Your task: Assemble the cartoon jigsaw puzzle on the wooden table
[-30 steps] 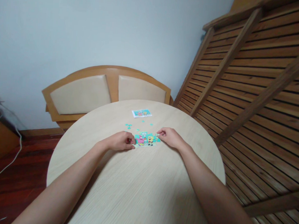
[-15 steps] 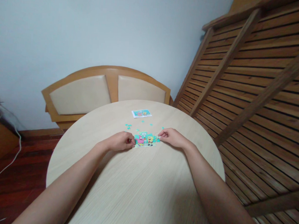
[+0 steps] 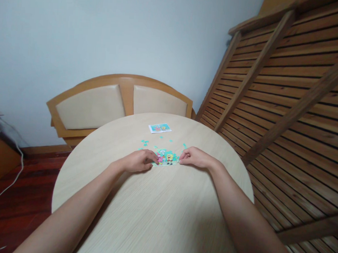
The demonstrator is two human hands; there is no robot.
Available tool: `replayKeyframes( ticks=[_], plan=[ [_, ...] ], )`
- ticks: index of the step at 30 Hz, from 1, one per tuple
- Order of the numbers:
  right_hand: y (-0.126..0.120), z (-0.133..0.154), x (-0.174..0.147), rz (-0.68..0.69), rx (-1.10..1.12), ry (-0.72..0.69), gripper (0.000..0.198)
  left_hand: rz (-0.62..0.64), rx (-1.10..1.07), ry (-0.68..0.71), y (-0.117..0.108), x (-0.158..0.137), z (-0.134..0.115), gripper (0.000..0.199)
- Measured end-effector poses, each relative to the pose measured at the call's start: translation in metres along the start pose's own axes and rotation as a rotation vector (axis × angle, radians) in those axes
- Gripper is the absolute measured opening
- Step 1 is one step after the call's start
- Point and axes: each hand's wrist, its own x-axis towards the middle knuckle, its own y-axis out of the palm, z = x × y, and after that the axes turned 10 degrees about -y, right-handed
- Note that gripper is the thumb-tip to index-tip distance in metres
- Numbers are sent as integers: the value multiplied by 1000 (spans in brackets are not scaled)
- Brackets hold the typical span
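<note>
A partly joined jigsaw puzzle (image 3: 169,158) with cartoon figures, one pink and one yellow, lies on the round table. My left hand (image 3: 139,161) rests at its left side, fingers stretched out over the pink figure and touching the puzzle; nothing shows in its grasp. At the right edge my right hand (image 3: 197,157) is closed in a pinch on a small puzzle piece (image 3: 178,161), low against the puzzle. Fingertips cover most of that piece, so I cannot tell whether it is joined.
Loose green pieces (image 3: 145,143) lie beyond the puzzle on the left, and more pieces (image 3: 184,145) sit near my right hand. A printed picture card (image 3: 160,128) lies farther back on the table (image 3: 153,208). Behind stands a padded headboard (image 3: 93,103); a slatted wooden frame (image 3: 272,101) leans at right.
My left fingers have uncurled and slid right onto the puzzle's pink figure. My right hand has lowered slightly toward me, bringing its pinched piece down by the puzzle's lower right edge.
</note>
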Motion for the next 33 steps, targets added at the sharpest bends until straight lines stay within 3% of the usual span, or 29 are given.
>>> replayKeyframes(
  ticks=[15, 33],
  plan=[
    [1, -3, 2, 16, -151, -24, 36, 7, -12, 5, 2, 1, 5, 39],
    [5, -3, 2, 4, -70, -57, 32, 15, -27, 5, 0, 0, 0, 36]
  ],
)
